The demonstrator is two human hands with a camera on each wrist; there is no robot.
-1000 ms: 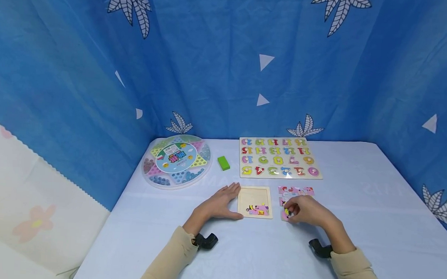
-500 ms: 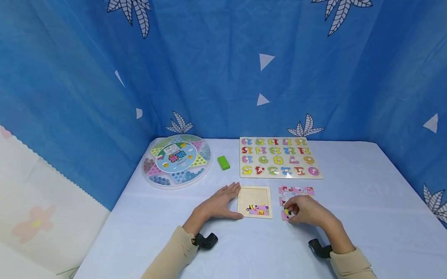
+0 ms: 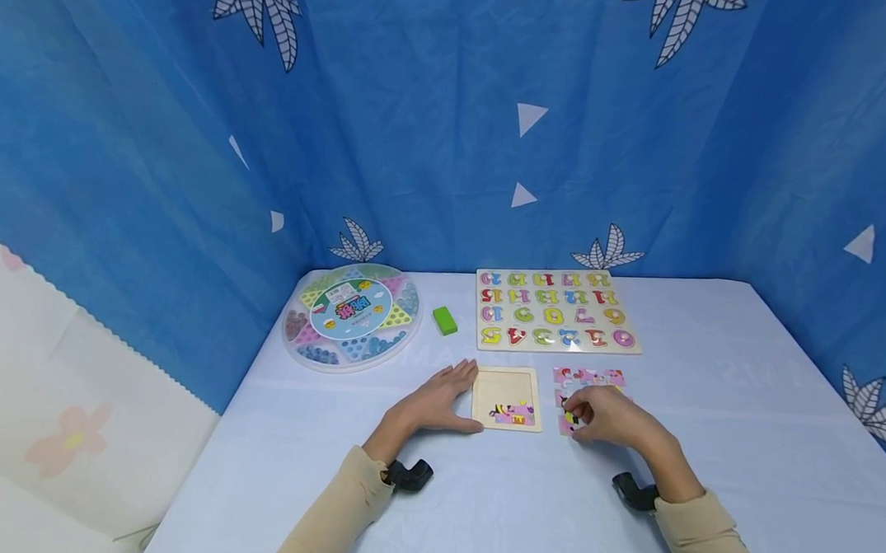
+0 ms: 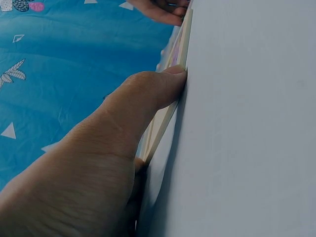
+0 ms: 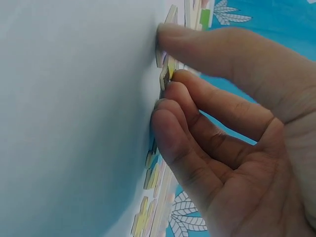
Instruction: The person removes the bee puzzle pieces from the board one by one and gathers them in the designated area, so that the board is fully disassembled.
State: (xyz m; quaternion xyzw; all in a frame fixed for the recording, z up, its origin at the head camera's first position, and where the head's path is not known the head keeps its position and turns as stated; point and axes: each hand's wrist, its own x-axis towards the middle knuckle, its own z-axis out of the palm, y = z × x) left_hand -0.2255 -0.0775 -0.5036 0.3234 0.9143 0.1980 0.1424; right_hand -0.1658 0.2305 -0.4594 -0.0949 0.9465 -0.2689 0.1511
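Note:
A small square wooden puzzle tray (image 3: 499,386) lies in front of me, with pink jigsaw pieces (image 3: 517,416) along its lower right. My left hand (image 3: 437,404) rests against the tray's left side, fingers at the top left corner and thumb at the bottom left. In the left wrist view that thumb presses the pale tray edge (image 4: 160,121). Right of the tray, my right hand (image 3: 611,416) pinches a pink, yellow and black puzzle piece (image 3: 566,428) between thumb and index finger, low over the table. The other fingers are curled, and the hand covers part of the neighbouring pieces.
Several loose pink puzzle pieces (image 3: 590,376) lie beyond my right hand. A wooden number board (image 3: 556,310) is behind them. Farther left are a green block (image 3: 444,320) and a round Chinese checkers box (image 3: 352,318). A blue curtain (image 3: 449,128) hangs behind the table.
Both hands keep their places, and the pieces lie as before. The head view has shifted very slightly.

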